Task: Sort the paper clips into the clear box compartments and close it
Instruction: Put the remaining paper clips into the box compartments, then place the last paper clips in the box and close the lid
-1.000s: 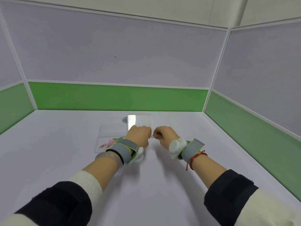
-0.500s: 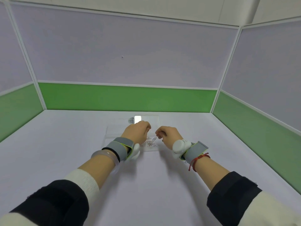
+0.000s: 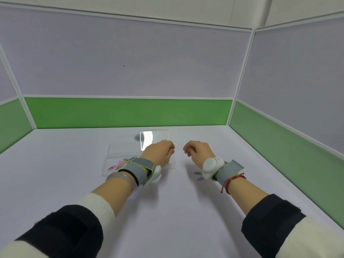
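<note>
A clear box lies open on the white table, its lid raised at the back. Several coloured paper clips lie in its left compartment. My left hand hovers over the box's right part with its fingers curled in, hiding what is beneath it. My right hand is just right of the box, loosely curled. I see nothing in either hand. Two grey paper clips lie on the table beside my right wrist.
The white table is enclosed by green and lilac partition walls at the back and on both sides. Both wrists wear grey straps with white devices.
A second ago both hands met at one small clip between them. They have since drawn apart, the right hand moving rightward off the box, and no clip shows between the fingers.
</note>
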A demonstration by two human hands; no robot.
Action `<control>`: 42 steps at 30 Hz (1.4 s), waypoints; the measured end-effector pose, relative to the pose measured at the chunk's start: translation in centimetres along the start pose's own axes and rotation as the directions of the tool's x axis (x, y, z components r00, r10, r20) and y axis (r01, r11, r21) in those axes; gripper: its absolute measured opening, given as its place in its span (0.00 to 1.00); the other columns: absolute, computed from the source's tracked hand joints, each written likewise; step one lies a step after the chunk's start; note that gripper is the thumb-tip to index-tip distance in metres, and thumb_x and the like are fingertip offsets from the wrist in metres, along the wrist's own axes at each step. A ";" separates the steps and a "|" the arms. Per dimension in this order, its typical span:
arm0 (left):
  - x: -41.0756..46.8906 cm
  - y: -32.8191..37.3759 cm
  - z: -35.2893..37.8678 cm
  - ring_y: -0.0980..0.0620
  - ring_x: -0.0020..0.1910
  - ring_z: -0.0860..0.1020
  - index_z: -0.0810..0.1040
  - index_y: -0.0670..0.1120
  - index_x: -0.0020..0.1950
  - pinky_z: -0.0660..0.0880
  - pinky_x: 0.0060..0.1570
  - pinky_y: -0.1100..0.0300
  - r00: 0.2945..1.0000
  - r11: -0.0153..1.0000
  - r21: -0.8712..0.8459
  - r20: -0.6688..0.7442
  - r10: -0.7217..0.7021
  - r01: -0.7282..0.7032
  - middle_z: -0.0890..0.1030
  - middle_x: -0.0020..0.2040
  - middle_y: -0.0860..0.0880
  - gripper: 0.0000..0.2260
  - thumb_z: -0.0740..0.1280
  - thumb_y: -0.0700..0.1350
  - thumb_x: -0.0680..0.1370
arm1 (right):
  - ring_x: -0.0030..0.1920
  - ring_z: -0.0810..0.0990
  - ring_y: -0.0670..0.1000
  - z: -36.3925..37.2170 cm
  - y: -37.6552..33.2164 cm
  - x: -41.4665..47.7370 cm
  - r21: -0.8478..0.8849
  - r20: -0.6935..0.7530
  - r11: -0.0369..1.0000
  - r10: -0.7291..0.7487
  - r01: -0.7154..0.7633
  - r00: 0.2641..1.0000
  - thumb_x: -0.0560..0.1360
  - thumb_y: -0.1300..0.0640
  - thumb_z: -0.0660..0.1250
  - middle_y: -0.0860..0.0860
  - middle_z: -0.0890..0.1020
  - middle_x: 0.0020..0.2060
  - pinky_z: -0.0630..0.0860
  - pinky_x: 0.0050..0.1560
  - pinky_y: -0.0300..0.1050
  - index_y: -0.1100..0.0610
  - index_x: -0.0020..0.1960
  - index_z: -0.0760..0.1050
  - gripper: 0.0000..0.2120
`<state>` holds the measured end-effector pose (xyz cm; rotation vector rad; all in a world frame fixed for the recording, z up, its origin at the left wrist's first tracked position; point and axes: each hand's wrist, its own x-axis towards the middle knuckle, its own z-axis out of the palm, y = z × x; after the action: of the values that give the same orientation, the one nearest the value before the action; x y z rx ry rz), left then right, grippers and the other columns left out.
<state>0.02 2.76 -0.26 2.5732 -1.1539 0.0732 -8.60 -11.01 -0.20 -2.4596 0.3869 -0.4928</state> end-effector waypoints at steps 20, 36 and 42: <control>0.5 5.9 5.3 0.44 0.55 0.78 0.79 0.50 0.58 0.72 0.51 0.55 0.972 0.974 0.138 0.177 0.155 -0.181 0.77 0.57 0.48 0.13 0.58 0.47 0.78 | 0.53 0.79 0.55 -2.3 5.0 -3.4 -0.313 0.290 0.949 0.050 0.045 0.956 0.73 0.56 0.68 0.55 0.80 0.54 0.77 0.56 0.49 0.56 0.50 0.84 0.09; 0.0 6.2 5.5 0.42 0.51 0.79 0.78 0.43 0.51 0.75 0.49 0.54 0.989 0.999 0.037 0.144 0.029 -0.035 0.80 0.53 0.44 0.10 0.58 0.42 0.76 | 0.45 0.77 0.55 -1.5 4.6 -3.3 -0.350 0.251 0.935 0.045 0.047 0.967 0.74 0.60 0.62 0.56 0.79 0.54 0.73 0.45 0.45 0.62 0.51 0.79 0.10; 0.2 5.1 3.4 0.42 0.50 0.79 0.77 0.44 0.52 0.75 0.49 0.53 0.998 0.999 -0.043 0.062 0.008 -0.005 0.82 0.52 0.44 0.10 0.59 0.42 0.76 | 0.39 0.73 0.51 -1.5 3.5 -2.5 -0.293 0.170 0.953 -0.021 0.071 0.985 0.75 0.60 0.61 0.57 0.82 0.48 0.75 0.46 0.47 0.61 0.49 0.77 0.08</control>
<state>-3.87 -1.60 -2.09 2.5514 -1.1732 -0.0304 -12.02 -13.55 -1.79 -2.7840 0.3574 -0.2606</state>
